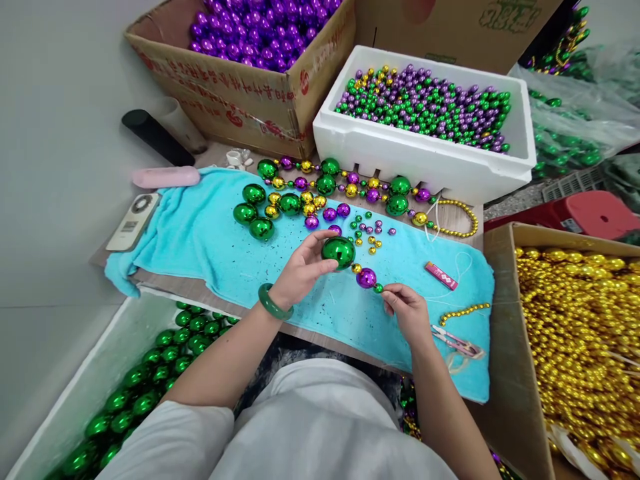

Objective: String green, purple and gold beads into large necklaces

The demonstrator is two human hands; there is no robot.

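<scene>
My left hand (303, 270), a green bangle on its wrist, grips a large shiny green ball (339, 252) above the turquoise towel (210, 233). A small gold bead, a purple ball (366, 277) and a small green bead follow it in a line toward my right hand (407, 310). That hand pinches the end of this strand, fingers closed. Behind my hands lies a long strand of green, gold and purple balls (325, 187) with several loose small beads (367, 233).
A white foam box (425, 160) of small mixed beads stands behind, a cardboard box of purple balls (260, 30) back left, gold bead strands (575, 320) in a box right, green balls (150, 373) lower left. A pink lighter (441, 275) and snips (457, 341) lie on the towel.
</scene>
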